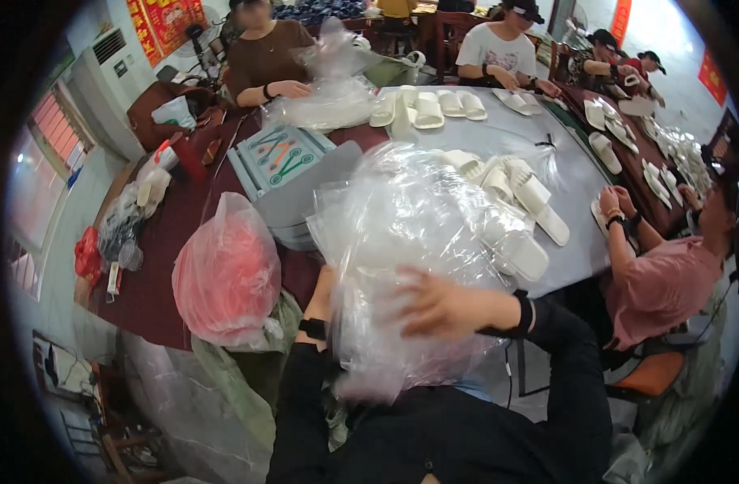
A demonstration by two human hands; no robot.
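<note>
A large heap of clear plastic bags (pixel 401 218) fills the middle, right in front of me. My right hand (pixel 438 305) lies over its near side with the fingers spread, smeared by motion. On the heap's left side, my left hand (pixel 324 292) reaches behind the plastic; its fingers are hidden, so its grip does not show. A dark band (pixel 313 327) circles that wrist. White slide sandals (pixel 519 189) lie in a pile just right of the bags, some partly under the plastic.
Left of the bags sit a plastic-wrapped pink bundle (pixel 228 274) and a grey box (pixel 293 173). Sandals (pixel 428 109) line the table's far side. Co-workers sit around: one in brown (pixel 264 60), one in white (pixel 498 48), one in pink (pixel 668 278) close on the right.
</note>
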